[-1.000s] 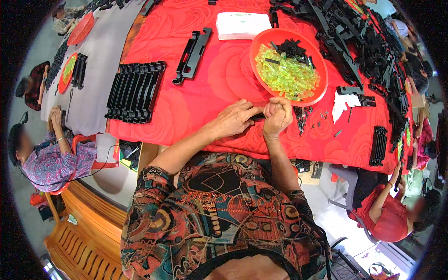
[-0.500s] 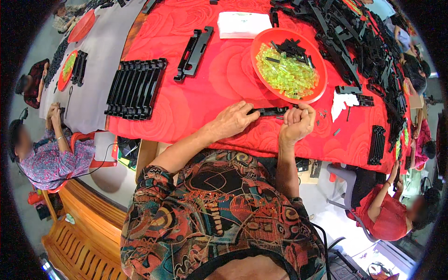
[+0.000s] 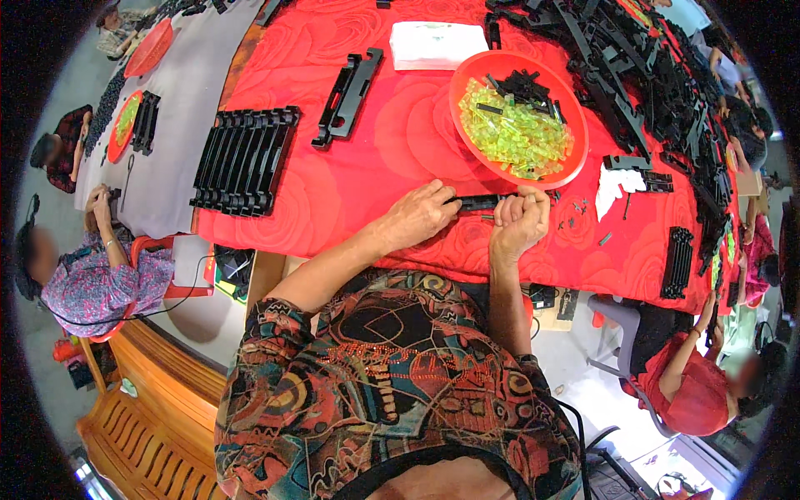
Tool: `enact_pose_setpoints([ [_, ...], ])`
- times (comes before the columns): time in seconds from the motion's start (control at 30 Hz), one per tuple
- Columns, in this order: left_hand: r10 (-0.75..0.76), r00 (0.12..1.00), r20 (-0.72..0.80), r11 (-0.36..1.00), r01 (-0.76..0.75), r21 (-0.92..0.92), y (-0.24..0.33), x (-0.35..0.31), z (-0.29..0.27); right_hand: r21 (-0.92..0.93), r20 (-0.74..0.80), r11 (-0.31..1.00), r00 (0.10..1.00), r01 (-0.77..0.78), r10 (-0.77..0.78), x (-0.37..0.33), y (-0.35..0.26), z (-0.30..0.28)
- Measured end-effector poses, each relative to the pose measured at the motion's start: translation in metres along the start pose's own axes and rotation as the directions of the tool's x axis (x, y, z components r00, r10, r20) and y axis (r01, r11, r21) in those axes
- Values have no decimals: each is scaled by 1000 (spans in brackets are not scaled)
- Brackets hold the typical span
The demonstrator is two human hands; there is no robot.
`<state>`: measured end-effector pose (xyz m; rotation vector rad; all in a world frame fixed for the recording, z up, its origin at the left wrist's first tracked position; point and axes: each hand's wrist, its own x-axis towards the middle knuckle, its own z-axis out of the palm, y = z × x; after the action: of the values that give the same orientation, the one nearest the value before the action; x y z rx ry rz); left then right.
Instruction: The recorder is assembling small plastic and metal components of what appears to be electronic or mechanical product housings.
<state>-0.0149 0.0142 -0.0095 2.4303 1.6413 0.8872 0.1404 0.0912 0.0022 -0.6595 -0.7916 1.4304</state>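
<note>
My left hand [image 3: 423, 215] grips one end of a narrow black plastic part [image 3: 479, 202], low over the red cloth. At the part's other end my right hand [image 3: 522, 220] is closed, its fingers curled in. Those fingers hide whatever they hold. Just beyond my hands stands a red bowl [image 3: 577, 165] of small yellow-green clear pieces [image 3: 521, 150], with small black pieces [image 3: 527, 87] on top. Several tiny dark bits [image 3: 572, 222] lie right of my right hand.
A row of black plastic parts [image 3: 246, 162] lies at the left, with two longer ones [image 3: 348, 96] beyond. A white pack [image 3: 437, 46] stands behind the bowl. Black parts heap [image 3: 617, 75] at the far right, near a crumpled white tissue [image 3: 615, 185]. Other people sit on both sides.
My right hand has shifted slightly left along the black part, closer to my left hand. My left hand keeps its grip. The whole view has moved a little.
</note>
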Motion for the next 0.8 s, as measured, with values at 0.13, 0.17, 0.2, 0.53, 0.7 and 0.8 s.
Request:
enact_pose_setpoints([
  [0.13, 6, 1000, 22, 1000, -7, 7, -1, 2, -1, 30, -7, 1000, 1000, -2, 2, 0, 3, 4],
  [0.17, 14, 1000, 27, 1000, -15, 13, -2, 2, -1, 36, -17, 999, 1000, 3, -2, 1, 3, 5],
  [0.2, 17, 999, 34, 1000, -17, 1, -3, 3, -2, 44, -28, 999, 1000, 7, -6, 1, 3, 7],
  [0.53, 63, 997, 48, 994, -59, -89, 5, -5, -1, 106, -61, 992, 996, -60, 67, -6, -18, 2],
  [0.7, 71, 994, 82, 993, -63, -98, 5, -6, -2, 125, -47, 991, 998, -40, 46, -6, -13, 1],
  [0.8, 84, 993, 79, 992, -76, -103, 3, -5, -3, 99, -36, 994, 998, -45, 49, -9, 1, 6],
])
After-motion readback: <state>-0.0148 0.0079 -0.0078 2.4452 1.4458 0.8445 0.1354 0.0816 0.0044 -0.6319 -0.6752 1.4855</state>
